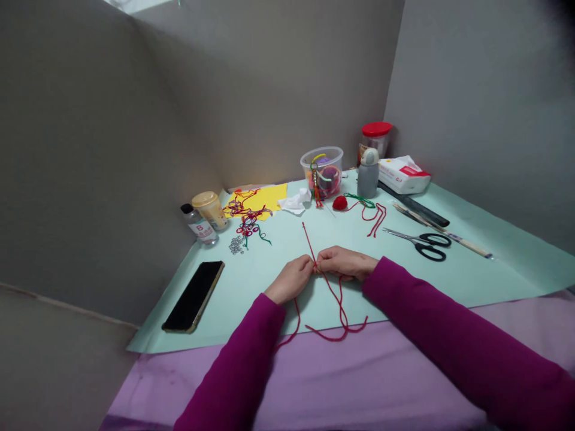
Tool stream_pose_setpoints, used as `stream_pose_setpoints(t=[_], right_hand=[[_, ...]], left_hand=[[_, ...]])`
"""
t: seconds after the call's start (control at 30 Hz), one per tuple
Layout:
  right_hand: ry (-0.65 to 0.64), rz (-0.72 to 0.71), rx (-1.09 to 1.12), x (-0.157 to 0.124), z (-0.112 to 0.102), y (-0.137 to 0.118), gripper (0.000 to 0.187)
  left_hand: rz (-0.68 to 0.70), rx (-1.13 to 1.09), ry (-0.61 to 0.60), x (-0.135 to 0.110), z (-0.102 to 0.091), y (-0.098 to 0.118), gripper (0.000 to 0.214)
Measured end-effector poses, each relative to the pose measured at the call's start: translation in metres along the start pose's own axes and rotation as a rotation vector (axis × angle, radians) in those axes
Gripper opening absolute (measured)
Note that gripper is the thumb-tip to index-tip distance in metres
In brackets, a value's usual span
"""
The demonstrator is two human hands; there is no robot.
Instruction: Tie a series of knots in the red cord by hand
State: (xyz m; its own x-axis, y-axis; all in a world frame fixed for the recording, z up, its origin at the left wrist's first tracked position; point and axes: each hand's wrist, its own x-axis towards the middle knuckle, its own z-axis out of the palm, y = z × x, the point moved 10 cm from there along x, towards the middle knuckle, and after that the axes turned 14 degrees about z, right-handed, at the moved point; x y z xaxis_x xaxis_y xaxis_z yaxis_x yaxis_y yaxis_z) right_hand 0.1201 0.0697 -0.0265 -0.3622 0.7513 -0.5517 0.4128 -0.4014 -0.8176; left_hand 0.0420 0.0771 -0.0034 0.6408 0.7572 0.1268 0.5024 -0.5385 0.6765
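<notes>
My left hand [294, 278] and my right hand [344, 262] meet over the pale green sheet [251, 299], both closed in a pinch on red yarn [335, 296]. A short length of the yarn points away from me past the fingertips. Several loose tails curl back towards the front edge, one passing under my left wrist. What the fingertips do at the crossing is too small to make out. To the right of my right hand lie scissors [422, 242] with black handles. A small ball of red yarn [340, 203] sits farther back.
At the left are a phone [193, 296], a clear bottle [200, 227], a yellow-lidded jar [210, 211], metal rings [236, 245] and tangled strands [247, 215]. A tub of yarn [322, 173], a grey bottle [368, 176] and a tissue pack [404, 175] stand behind. Walls enclose the back.
</notes>
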Motion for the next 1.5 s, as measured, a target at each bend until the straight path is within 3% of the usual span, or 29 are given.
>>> stream_pose_setpoints(t=[0.3,0.47,0.63,0.73,0.93,1.13,1.23,1.27,1.33,1.47,1.5], right_hand=[[0.025,-0.027,-0.007,0.003,-0.001,0.001,0.014],[-0.051,-0.017,-0.068,0.0,0.0,0.001,0.005],[0.007,-0.018,-0.217,-0.01,-0.007,-0.002,0.004],[-0.036,-0.068,-0.27,-0.018,0.01,-0.008,0.007],[-0.005,-0.251,-0.642,-0.047,0.057,-0.032,0.013],[-0.308,-0.512,-0.726,-0.121,0.119,-0.055,0.012],[-0.515,-0.567,-0.656,-0.148,0.129,-0.061,0.013],[-0.523,-0.547,-0.602,-0.146,0.123,-0.064,0.015],[-0.359,-0.466,-0.442,-0.122,0.095,-0.07,0.017],[0.345,-0.364,-0.026,-0.065,-0.007,-0.063,0.01],[0.452,-0.316,0.047,-0.054,-0.024,-0.053,0.006]], left_hand=[[-0.189,-0.374,-0.012,-0.001,0.012,-0.013,0.026],[-0.2,-0.408,0.046,-0.002,0.011,-0.017,0.019],[-0.212,-0.403,0.077,-0.003,0.012,-0.024,0.017],[-0.225,-0.458,0.067,-0.004,0.014,-0.025,0.02],[-0.261,-0.53,0.025,-0.008,0.014,-0.019,0.025],[-0.284,-0.485,-0.001,-0.009,0.015,-0.022,0.028],[-0.281,-0.496,0.0,-0.009,0.015,-0.022,0.028],[-0.271,-0.513,0.005,-0.008,0.015,-0.022,0.028],[-0.228,-0.564,0.011,-0.006,0.015,-0.017,0.027],[-0.202,-0.559,0.018,-0.006,0.012,-0.012,0.026],[-0.222,-0.539,0.016,-0.007,0.012,-0.013,0.027]])
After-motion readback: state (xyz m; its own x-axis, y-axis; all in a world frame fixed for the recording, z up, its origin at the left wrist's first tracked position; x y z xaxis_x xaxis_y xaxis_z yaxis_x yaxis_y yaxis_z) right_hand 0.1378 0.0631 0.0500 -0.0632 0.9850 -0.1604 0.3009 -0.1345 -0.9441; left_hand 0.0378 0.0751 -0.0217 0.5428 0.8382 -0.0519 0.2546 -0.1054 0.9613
